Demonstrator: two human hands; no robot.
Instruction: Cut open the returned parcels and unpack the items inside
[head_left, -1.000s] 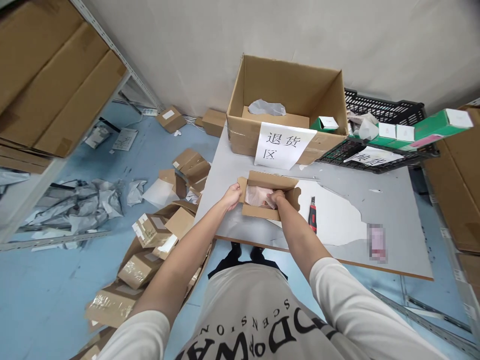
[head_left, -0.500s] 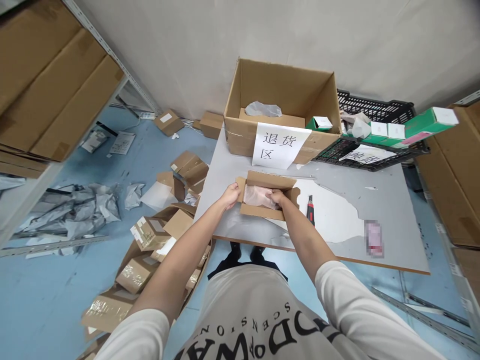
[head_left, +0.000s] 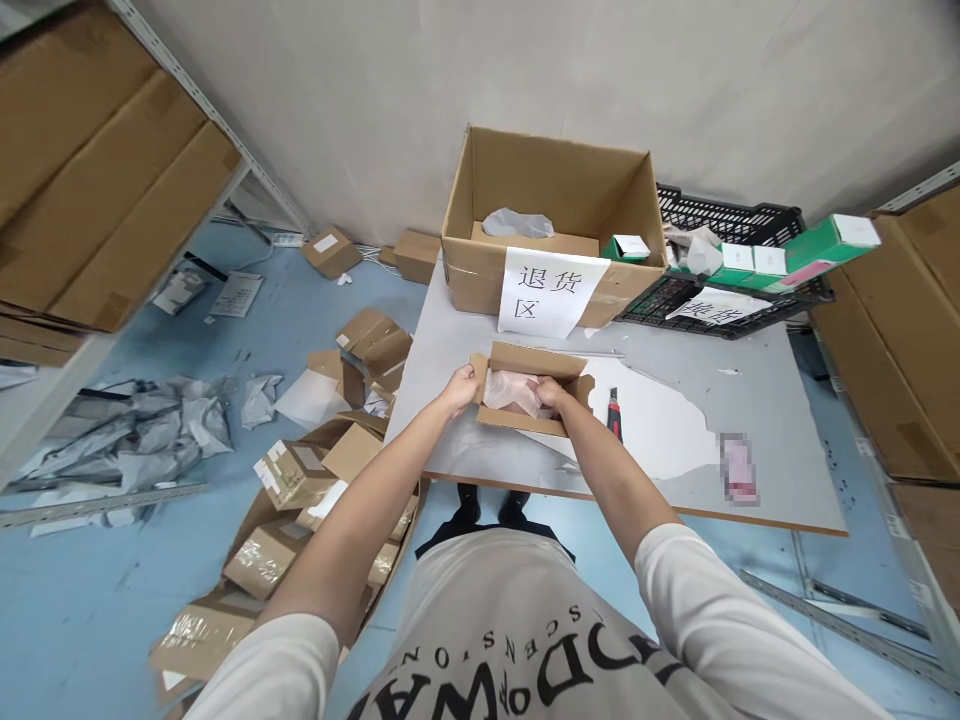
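A small open carton (head_left: 529, 388) is seen near the table's (head_left: 772, 400) near edge. Its left flap is pinched by the left hand (head_left: 460, 385). Inside it, a pinkish plastic bag (head_left: 507, 390) is gripped by the right hand (head_left: 550, 394). A red knife (head_left: 614, 413) lies just right of the carton. Farther back, a big box (head_left: 551, 215) with a paper sign (head_left: 548, 292) is standing.

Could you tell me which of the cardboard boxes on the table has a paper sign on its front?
The large open box at the table's far edge, not the small box being held.
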